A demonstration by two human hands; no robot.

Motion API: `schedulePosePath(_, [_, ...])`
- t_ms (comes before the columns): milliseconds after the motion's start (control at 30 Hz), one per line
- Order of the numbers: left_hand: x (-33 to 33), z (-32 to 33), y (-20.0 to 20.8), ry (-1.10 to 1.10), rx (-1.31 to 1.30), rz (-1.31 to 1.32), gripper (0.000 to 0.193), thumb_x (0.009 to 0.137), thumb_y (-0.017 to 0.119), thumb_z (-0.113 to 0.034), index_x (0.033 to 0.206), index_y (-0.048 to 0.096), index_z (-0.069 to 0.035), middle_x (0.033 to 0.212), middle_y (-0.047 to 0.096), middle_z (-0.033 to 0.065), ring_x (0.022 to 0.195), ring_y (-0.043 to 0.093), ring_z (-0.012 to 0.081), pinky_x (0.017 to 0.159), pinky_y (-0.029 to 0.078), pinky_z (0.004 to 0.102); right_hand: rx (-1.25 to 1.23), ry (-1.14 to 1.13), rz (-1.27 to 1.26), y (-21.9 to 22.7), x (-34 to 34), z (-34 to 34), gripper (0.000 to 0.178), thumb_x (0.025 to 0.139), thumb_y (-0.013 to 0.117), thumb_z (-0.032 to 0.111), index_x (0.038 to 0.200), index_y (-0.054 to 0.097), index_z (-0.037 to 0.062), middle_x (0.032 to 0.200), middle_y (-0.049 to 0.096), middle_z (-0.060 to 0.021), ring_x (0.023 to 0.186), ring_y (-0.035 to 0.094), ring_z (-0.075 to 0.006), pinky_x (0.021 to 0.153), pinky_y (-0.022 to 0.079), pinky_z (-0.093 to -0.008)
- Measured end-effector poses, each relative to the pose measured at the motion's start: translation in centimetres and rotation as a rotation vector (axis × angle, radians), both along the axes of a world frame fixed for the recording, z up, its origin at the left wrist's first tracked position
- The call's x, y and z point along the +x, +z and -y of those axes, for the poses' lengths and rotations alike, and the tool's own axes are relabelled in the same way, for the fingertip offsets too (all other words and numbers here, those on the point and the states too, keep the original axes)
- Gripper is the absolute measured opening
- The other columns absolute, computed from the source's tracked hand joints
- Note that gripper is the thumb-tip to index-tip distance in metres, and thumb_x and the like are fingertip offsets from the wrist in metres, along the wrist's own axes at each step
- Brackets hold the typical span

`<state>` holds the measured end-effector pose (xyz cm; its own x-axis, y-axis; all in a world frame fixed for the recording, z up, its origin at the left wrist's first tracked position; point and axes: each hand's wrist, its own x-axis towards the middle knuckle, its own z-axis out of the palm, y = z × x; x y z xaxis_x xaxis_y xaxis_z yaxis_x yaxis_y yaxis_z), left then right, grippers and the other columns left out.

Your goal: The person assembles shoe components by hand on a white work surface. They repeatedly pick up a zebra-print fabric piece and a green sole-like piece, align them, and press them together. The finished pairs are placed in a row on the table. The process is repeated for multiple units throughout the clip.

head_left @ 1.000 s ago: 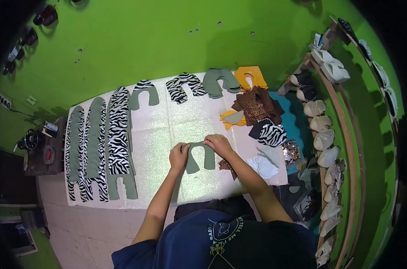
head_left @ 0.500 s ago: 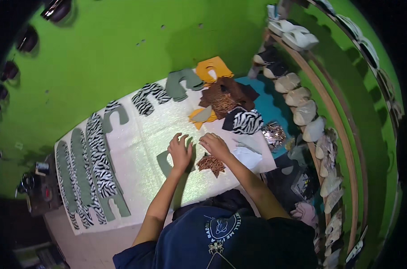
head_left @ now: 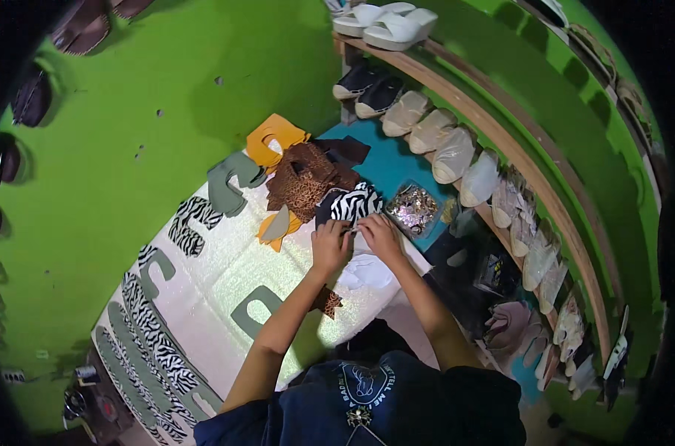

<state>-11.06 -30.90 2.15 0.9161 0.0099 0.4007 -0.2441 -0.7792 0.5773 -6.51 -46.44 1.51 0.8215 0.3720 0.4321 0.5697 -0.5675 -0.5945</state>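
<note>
My left hand (head_left: 331,248) and my right hand (head_left: 380,236) are close together at the right part of the white-covered table (head_left: 217,286). Both have their fingers closed around a small, greyish thing (head_left: 350,230), too small to name. Just beyond my fingertips lies a zebra-striped piece (head_left: 357,202) with a dark edge. A crumpled white sheet (head_left: 366,273) sits below my hands. A leopard-print scrap (head_left: 328,302) is partly hidden by my left forearm. To its left rests a green cut-out piece (head_left: 246,315) with an oval opening.
Brown and leopard-print scraps (head_left: 308,178), yellow pieces (head_left: 267,134) and green arches (head_left: 230,186) lie along the table's far side. A clear box of shiny bits (head_left: 414,210) stands on the right. Wooden shelves (head_left: 493,100) hold rows of shoes.
Both hands have moved rightward, from beside the green cut-out to the zebra-striped piece, and closed on a small thing. The view has swung to the right.
</note>
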Motion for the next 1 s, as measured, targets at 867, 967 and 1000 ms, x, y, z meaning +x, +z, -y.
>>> schedulePosePath(867, [5.8,2.9,-0.6,-0.074,0.067,-0.05,0.05,0.067,0.069,-0.015,0.114,0.052,-0.011,0.102,0.054,0.0091,0.089,0.054,0.0296,0.074,0.042,0.0405,0.094,-0.277,-0.09,-1.8,4.8,1.0,0.046,0.07,0.07,0.015,0.109,0.048,0.0065,0.105,0.05,-0.0137,0.099,0.049,-0.0335,0.084,0.039,-0.0412])
schedulePosePath(967, [5.7,2.7,-0.7,-0.088,0.054,-0.01,0.051,0.067,0.069,-0.014,0.115,0.051,-0.011,0.101,0.053,0.009,0.089,0.054,0.0296,0.073,0.042,0.0399,0.111,-0.267,-0.041,-1.6,4.4,0.8,0.036,0.073,0.067,0.012,0.104,0.048,0.0068,0.099,0.053,-0.0127,0.096,0.051,-0.0325,0.081,0.039,-0.0409])
schedulePosePath(1000, [5.7,2.6,-0.6,-0.096,0.047,0.013,0.051,0.067,0.069,-0.014,0.115,0.051,-0.012,0.101,0.053,0.009,0.089,0.054,0.0296,0.074,0.042,0.0397,0.107,-0.245,-0.009,-1.6,4.3,0.9,0.033,0.074,0.066,0.011,0.102,0.048,0.0068,0.097,0.054,-0.0123,0.093,0.052,-0.0323,0.079,0.039,-0.0408])
